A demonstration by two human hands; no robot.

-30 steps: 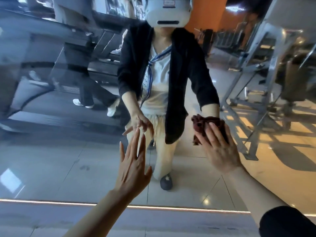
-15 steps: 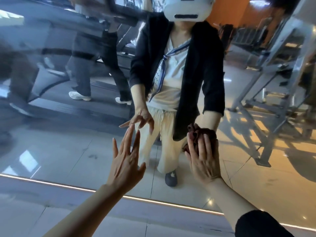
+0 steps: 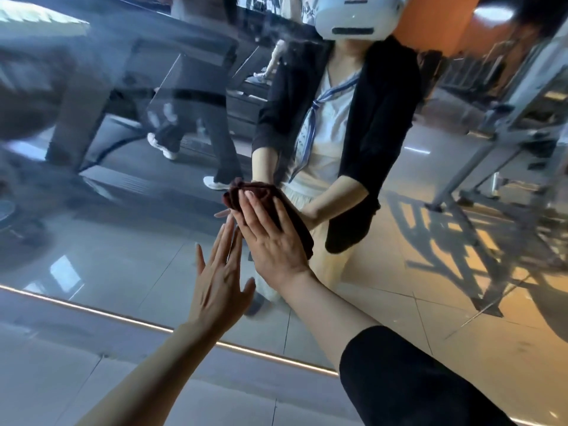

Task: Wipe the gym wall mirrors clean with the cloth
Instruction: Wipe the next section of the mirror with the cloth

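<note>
Here, the right hand (image 3: 273, 238) lies flat with straight fingers, pressing a dark red cloth (image 3: 261, 195) against the mirror (image 3: 107, 241), well above its bottom edge. The left hand (image 3: 218, 284), fingers spread and holding nothing, reaches toward the glass just beside it.

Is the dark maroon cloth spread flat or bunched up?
Bunched up: the dark maroon cloth shows thick rumpled folds beneath the flat right hand pressing it.

Warm orange light falls on the floor (image 3: 430, 327) at the right, with dark shadows. The left side looks cool, gray and blurry. A bright strip (image 3: 123, 315) glows. Straight lines bend near the edges.
</note>
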